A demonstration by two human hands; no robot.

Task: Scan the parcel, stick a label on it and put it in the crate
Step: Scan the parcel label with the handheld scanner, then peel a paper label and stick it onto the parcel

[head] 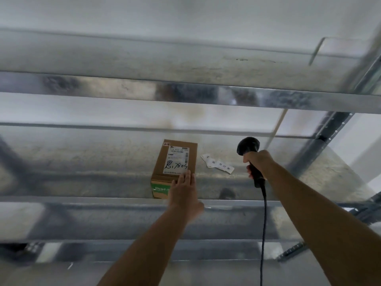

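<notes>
A small brown cardboard parcel (175, 162) lay on a metal shelf (82, 159) just below the middle of the frame. A white shipping label (178, 159) covered much of its top face, printed with barcodes and marked with large handwritten black characters. A tiny pink sticker (166, 144) sat at the parcel's upper left corner, and a green printed band (159, 189) ran along its near side.

The left hand (184, 191) reached in from the lower centre of the frame, fingers extended and flat, resting open against the near right edge of the parcel without gripping it. Its fingertips overlapped the bottom corner of the label.

The right hand (257, 162) came in from the lower right and was closed firmly around the handle of a black barcode scanner (250, 153). The scanner's head stood to the right of the parcel, apart from it, and its dark cable (263, 230) hung straight down toward the bottom edge of the frame.

Between the parcel and the scanner, a short strip of white stickers (217, 163) lay flat on the shelf, near but not touching the parcel. More shelf rails (185, 93) crossed the upper half of the frame, blurred, and a grey upright post (321, 139) stood at the right.
</notes>
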